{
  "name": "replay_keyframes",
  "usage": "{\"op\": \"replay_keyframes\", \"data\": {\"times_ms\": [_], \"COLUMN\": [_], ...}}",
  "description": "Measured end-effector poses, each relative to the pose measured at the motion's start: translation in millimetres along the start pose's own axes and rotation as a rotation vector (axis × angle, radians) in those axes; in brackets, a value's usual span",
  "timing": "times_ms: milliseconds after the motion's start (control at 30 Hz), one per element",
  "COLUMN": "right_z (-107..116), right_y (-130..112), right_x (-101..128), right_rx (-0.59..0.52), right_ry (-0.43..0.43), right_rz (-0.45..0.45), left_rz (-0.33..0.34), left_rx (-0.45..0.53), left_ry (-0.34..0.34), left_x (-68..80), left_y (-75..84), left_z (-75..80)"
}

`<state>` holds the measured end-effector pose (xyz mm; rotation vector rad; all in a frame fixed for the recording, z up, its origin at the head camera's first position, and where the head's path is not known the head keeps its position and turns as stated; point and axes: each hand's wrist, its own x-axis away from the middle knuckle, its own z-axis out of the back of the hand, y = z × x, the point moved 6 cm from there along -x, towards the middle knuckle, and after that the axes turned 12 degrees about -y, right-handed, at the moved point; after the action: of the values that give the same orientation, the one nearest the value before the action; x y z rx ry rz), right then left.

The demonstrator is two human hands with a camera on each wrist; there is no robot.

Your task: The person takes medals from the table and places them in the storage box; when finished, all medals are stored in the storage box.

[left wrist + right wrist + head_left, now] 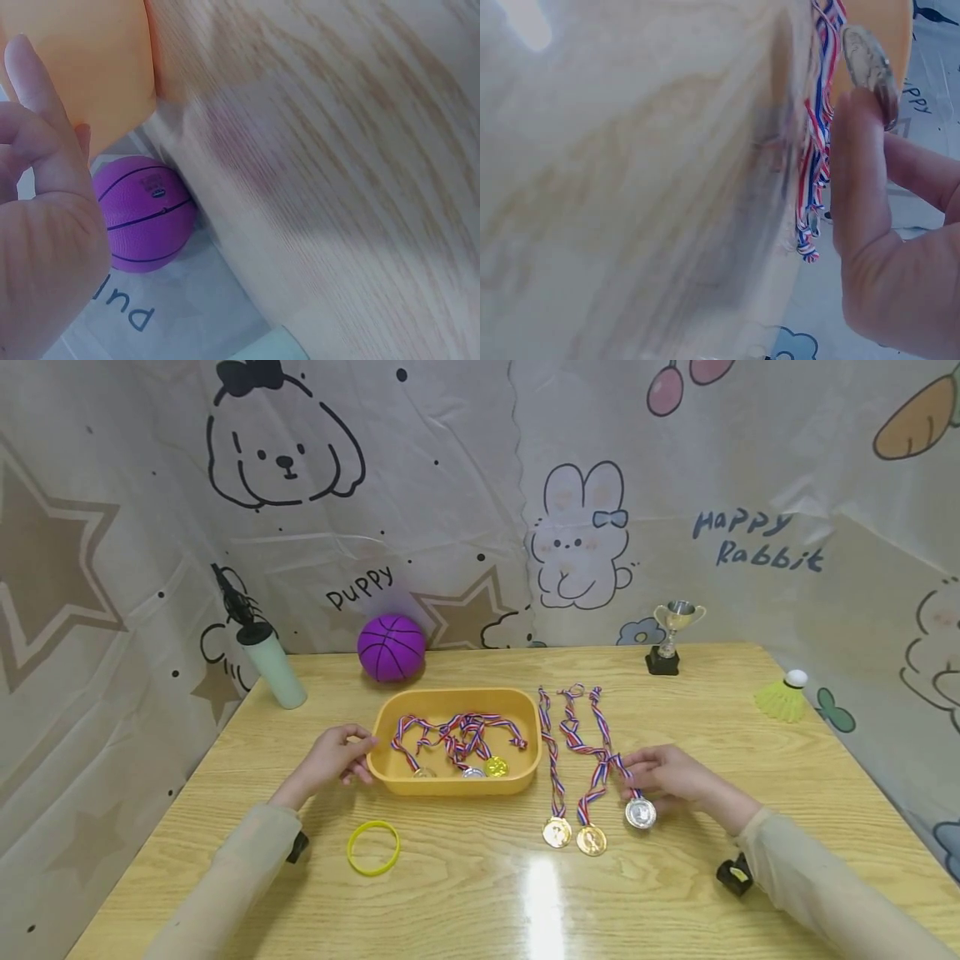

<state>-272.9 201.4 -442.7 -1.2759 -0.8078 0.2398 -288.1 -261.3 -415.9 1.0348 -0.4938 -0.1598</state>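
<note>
From the head camera I see my left hand (pixel 333 760) resting with loosely curled fingers against the end of the yellow tray (pixel 390 777), probably steadying it, while my right hand (pixel 671 777) pinches the silver medal (pixel 641 813) lying beside two gold medals (pixel 573 836) on the table (pixel 465 893); a yellow wristband (pixel 373 847) lies near. The left wrist view shows relaxed fingers beside the tray wall, the purple ball (pixel 142 214) behind. On the right wrist, my thumb presses the medal's edge, ribbon (pixel 819 135) trailing alongside.
</note>
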Motion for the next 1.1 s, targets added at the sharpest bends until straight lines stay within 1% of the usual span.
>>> {"op": "replay_keyframes", "data": {"times_ms": [67, 200, 333, 533, 667, 900, 1033, 1100], "right_z": [1.9, 4.1, 2.6, -3.2, -4.0, -3.4, -4.2, -5.5], "right_y": [-2.2, -5.8, -5.6, 0.7, 2.4, -1.5, -3.4, -3.9], "right_x": [0.1, 0.2, 0.3, -0.6, -1.3, -2.2, -2.6, -2.7], "right_rx": [-0.023, -0.073, -0.126, -0.232, -0.25, -0.232, -0.242, -0.27], "right_ry": [-0.021, -0.032, -0.045, -0.129, -0.16, -0.148, -0.148, -0.163], "right_rz": [0.019, 0.025, 0.002, -0.023, -0.014, -0.002, -0.001, 0.0], "left_rz": [-0.001, -0.009, -0.012, -0.006, -0.006, 0.0, -0.002, -0.002], "left_rx": [0.003, 0.012, 0.017, 0.017, 0.022, 0.019, 0.016, 0.016], "left_ry": [-0.002, -0.008, -0.011, -0.009, -0.011, -0.011, -0.012, -0.011], "left_x": [-0.5, -0.8, -1.3, -1.6, -1.0, -0.8, -1.2, -1.3], "left_y": [-0.2, -0.6, -1.4, -2.0, -1.7, -1.9, -2.0, -2.0], "left_z": [-0.3, -0.2, 0.0, 0.0, -0.5, -0.7, -0.4, -0.2]}}
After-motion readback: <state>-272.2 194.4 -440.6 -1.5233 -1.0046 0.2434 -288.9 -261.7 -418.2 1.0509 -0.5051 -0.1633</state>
